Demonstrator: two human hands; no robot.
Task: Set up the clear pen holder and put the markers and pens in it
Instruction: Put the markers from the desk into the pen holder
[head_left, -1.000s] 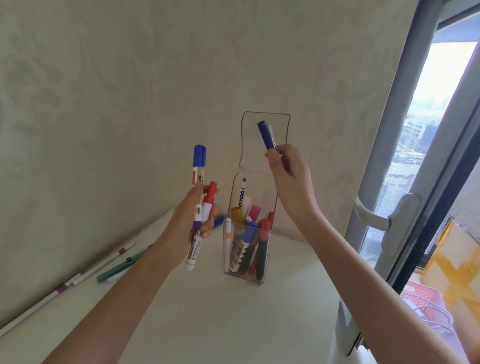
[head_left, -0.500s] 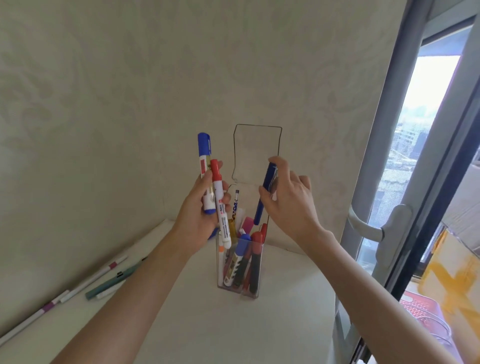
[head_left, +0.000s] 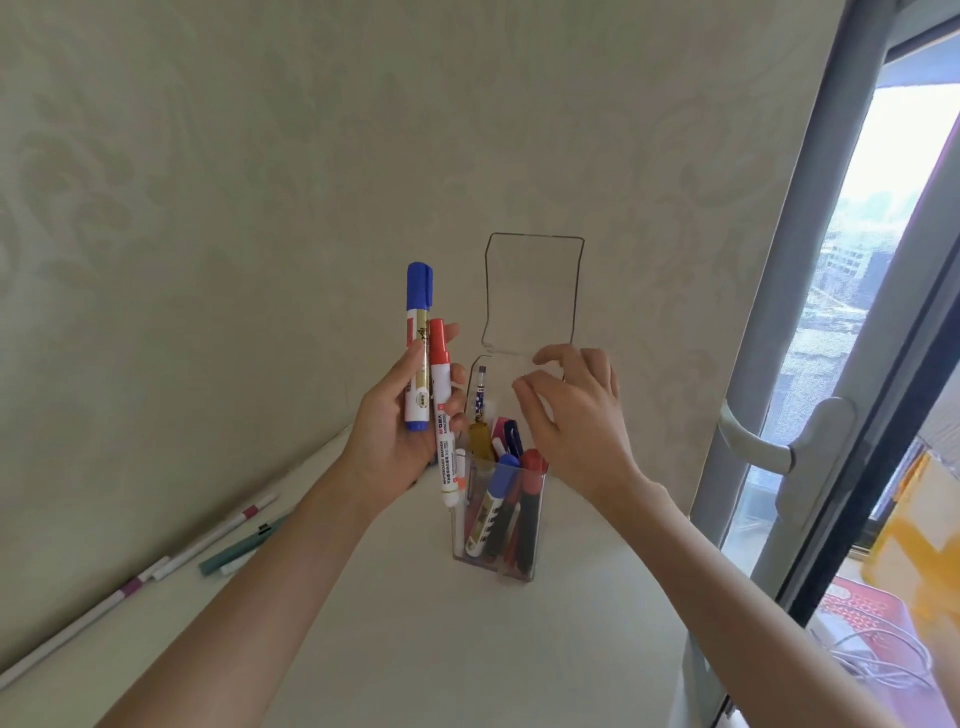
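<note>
Fingers (head_left: 457, 375) of left hand (head_left: 392, 436) clamp blue marker (head_left: 416, 332) and red "WHITEBOARD MARKER" (head_left: 448, 467); right hand (head_left: 571, 415) fingers (head_left: 525, 391) apart.

Daylight enters a grey-framed window (head_left: 883, 234) at right, beside a cream patterned wall (head_left: 260, 208) and white tabletop (head_left: 415, 649).

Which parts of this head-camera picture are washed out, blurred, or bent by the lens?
Head view: the window pane is washed out near white at its top; the right hand has softly blurred fingertips, while the markers in the left hand are sharp enough to show print; the window frame leans and bows, a wide-angle effect.
</note>
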